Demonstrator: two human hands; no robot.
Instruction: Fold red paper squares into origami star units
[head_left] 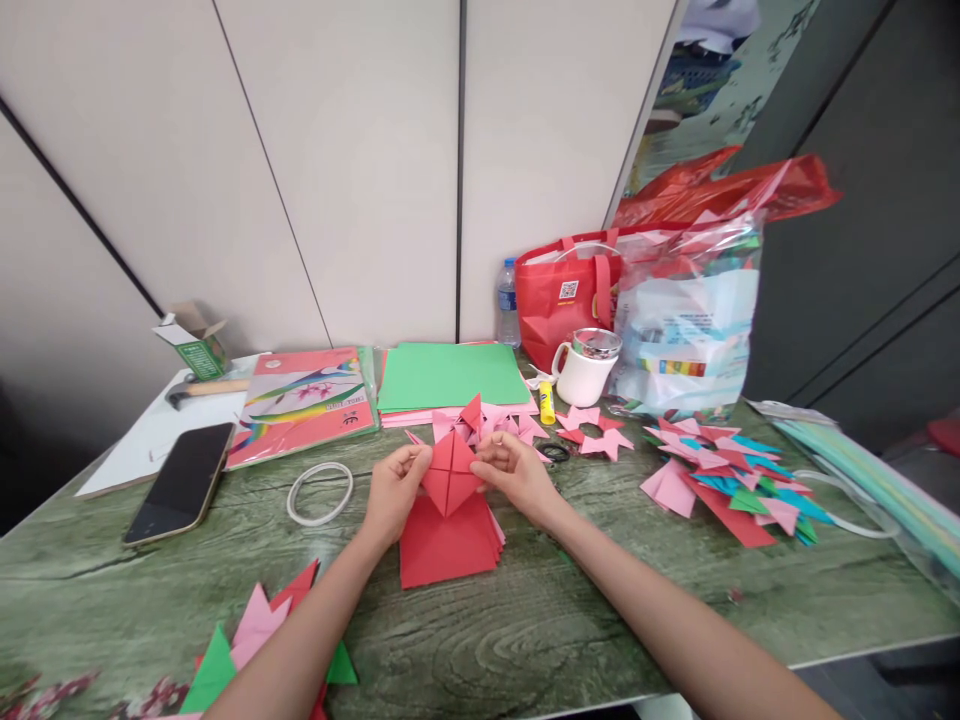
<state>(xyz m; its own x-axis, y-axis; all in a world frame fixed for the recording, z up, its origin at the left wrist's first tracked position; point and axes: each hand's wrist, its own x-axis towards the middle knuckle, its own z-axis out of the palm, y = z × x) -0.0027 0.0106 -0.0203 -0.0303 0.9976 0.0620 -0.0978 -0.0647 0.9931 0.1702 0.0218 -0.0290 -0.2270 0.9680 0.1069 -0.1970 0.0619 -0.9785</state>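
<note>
Between my two hands is a red folded paper (451,474), a diamond shape with crossing creases or flap edges on its face. My left hand (399,487) pinches its left corner, and my right hand (517,475) pinches the right corner. Just below it on the table lies a stack of red paper squares (448,555), with pink sheets showing at its right edge. Behind the held paper are pink and red folded pieces (506,422), partly hidden by it and by my fingers. More folded pieces in green, pink and red (257,622) lie near my left forearm.
Farther back are green sheets (454,376), a glue stick (547,403), a white mug (589,368), a red bag (559,300) and a plastic bag (682,330). Left stand a phone (181,483), hammer (210,390) and paper pack (304,405). A colourful folded-paper pile (731,470) sits right.
</note>
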